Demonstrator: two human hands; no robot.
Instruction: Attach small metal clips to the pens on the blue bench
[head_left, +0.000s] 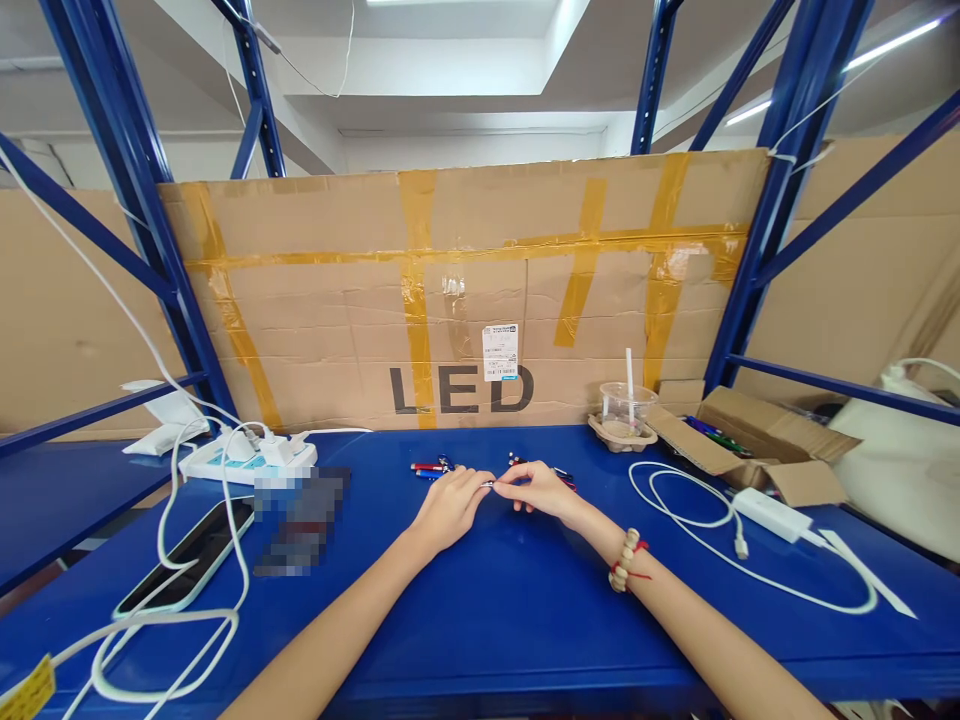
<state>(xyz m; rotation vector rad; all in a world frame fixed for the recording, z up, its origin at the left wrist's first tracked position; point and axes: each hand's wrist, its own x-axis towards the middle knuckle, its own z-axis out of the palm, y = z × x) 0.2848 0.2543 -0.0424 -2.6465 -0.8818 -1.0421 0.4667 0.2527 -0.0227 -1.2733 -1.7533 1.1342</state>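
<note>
My left hand and my right hand meet over the middle of the blue table, fingers pinched together on a small slim metal piece that spans between them. Just behind the hands lie a few small pen-like items, red and blue on the left and dark ones on the right. A bead bracelet with red thread sits on my right wrist.
A white power strip with plugs and white cables sits far left, a phone in front of it. A plastic cup with straw, an open cardboard box and a white charger with cable lie right. A taped cardboard wall stands behind.
</note>
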